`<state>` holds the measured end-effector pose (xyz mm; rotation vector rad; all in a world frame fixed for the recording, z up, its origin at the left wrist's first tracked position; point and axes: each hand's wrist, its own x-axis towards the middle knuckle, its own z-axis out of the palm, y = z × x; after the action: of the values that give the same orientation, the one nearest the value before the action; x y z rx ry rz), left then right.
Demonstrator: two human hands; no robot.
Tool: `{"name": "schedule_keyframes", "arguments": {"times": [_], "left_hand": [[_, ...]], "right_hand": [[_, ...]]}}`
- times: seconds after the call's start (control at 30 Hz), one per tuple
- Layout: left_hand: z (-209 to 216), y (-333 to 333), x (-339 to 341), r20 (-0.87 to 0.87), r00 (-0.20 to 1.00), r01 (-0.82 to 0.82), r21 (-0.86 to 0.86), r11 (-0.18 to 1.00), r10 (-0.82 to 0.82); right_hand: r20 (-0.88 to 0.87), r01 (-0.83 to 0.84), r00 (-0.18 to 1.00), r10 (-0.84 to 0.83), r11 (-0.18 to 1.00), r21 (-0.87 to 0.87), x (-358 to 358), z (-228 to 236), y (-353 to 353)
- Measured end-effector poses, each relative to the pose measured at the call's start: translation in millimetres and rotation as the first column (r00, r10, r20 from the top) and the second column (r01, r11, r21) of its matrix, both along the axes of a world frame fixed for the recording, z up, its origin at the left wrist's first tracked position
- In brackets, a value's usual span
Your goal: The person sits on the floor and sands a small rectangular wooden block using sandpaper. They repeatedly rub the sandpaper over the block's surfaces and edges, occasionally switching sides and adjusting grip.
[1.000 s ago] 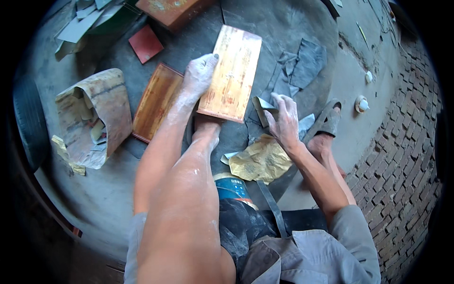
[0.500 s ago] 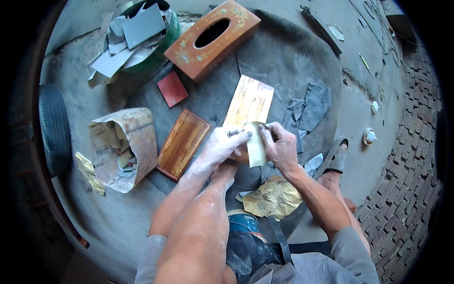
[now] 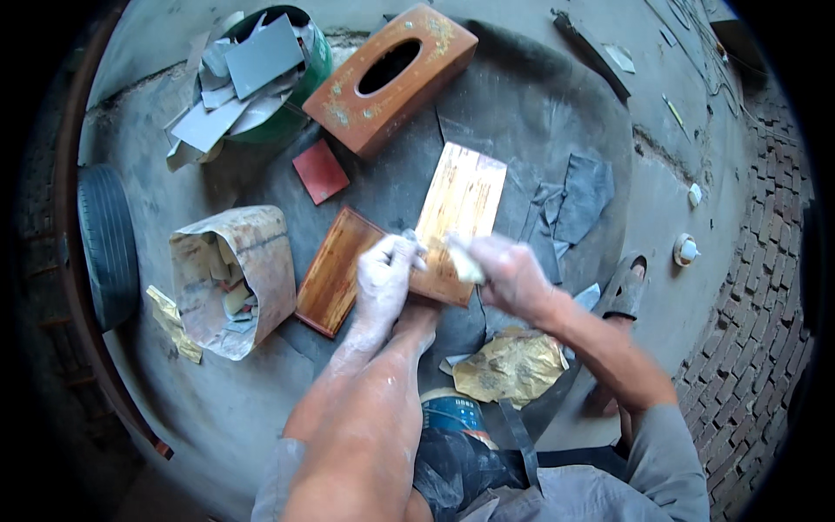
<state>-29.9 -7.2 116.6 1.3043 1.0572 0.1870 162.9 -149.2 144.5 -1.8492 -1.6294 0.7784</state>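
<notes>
My right hand (image 3: 515,271), blurred by motion, grips a pale folded piece of sandpaper (image 3: 467,264) above the near right end of a wooden box (image 3: 459,196). The box's top is light and worn, with brown patches. Dusted white, my left hand (image 3: 383,277) is closed beside the box's near left corner; its fingers hide whatever they may hold. A reddish-brown wooden tray-like panel (image 3: 335,274) with a raised rim lies just left of that hand, partly covered by it. The near end of the box sits by my foot.
Farther off are a tissue-box-shaped wooden case (image 3: 391,78) with an oval opening, a red square block (image 3: 321,171) and a green bucket (image 3: 317,65) of scraps. A scrap-filled container (image 3: 274,270) and a tyre (image 3: 109,248) stand left. Crumpled sandpaper (image 3: 509,365) and grey cloth (image 3: 583,198) lie right.
The hands have separated: my left hand has let go of the sandpaper and moved left and slightly down. My right hand keeps the sandpaper, now folded smaller, over the box.
</notes>
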Motion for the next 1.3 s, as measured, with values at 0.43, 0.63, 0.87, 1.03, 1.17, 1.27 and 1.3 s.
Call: {"name": "schedule_keyframes", "arguments": {"times": [0.43,0.63,0.87,1.03,1.17,1.27,1.3], "left_hand": [[-51.6,-12.6,-2.0,-0.118,0.992,-0.016,0.262,0.965,0.048],[-17.9,-27.2,-42.6,-0.152,0.971,0.19,0.024,0.981,-0.184],[-19.4,-32.0,-49.8,-0.106,0.98,0.169,0.021,0.985,-0.166],[-25.4,-31.9,-55.0,0.016,0.988,0.156,-0.028,0.987,-0.155],[-35.6,-30.7,-62.8,0.023,0.984,0.176,-0.016,0.984,-0.176],[-35.5,-40.1,-65.9,0.02,0.99,0.138,-0.025,0.99,-0.137],[-36.0,-40.8,-67.5,0.016,0.992,0.129,-0.016,0.991,-0.129]], "right_hand": [[0.206,-0.247,0.946,0.25,0.968,-0.042,34.5,-56.1,9.1],[0.261,-0.235,0.935,0.24,0.971,-0.053,50.5,-80.7,18.5],[0.271,-0.405,0.877,0.396,0.914,-0.024,54.9,-77.0,22.9],[0.095,-0.528,0.848,0.521,0.846,0.071,-4.8,-61.1,-13.7],[0.27,-0.451,0.843,0.465,0.885,-0.119,42.5,-58.6,21.8],[0.185,-0.459,0.863,0.47,0.883,-0.101,16.2,-54.7,10.7],[0.155,-0.465,0.867,0.473,0.881,-0.086,3.8,-55.1,6.7]]}}
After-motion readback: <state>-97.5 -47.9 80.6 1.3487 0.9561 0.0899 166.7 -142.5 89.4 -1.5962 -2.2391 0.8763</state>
